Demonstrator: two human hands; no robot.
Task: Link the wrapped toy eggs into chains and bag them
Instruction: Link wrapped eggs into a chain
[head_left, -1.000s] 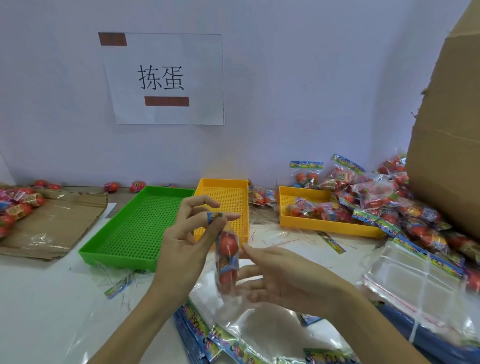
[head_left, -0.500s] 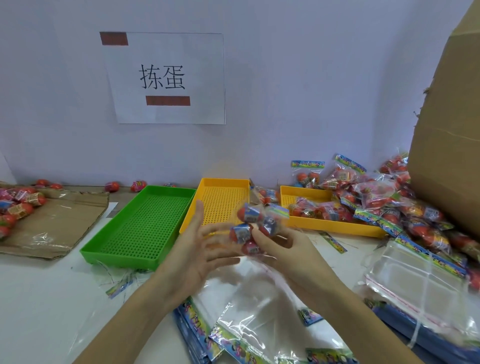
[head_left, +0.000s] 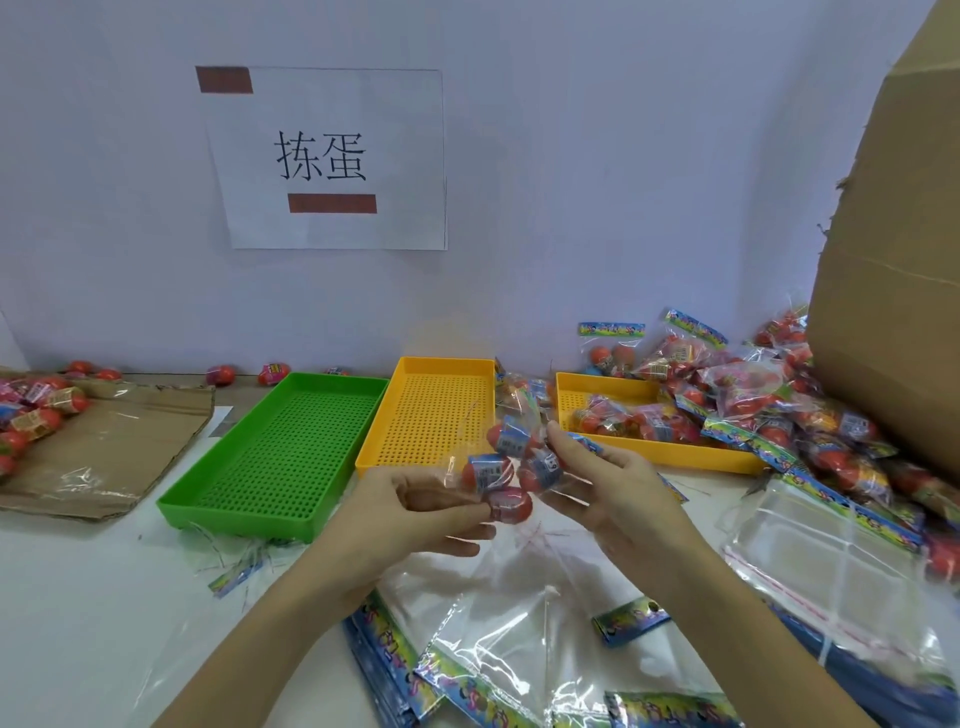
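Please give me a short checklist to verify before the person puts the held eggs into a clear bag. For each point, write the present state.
1. Eggs held securely: ok. The left hand and right hand both hold the cluster of wrapped eggs above the table.
2. Eggs linked in one chain: cannot tell; the wrappers overlap.
3. Number of eggs: about four show; exact count cannot tell.
4. Empty bag within reach: ok. Clear bags lie directly below the hands.
5. Bag mouth open: not ok; they lie flat.
6. Place for finished bags: ok. The pile of filled bags lies to the right.
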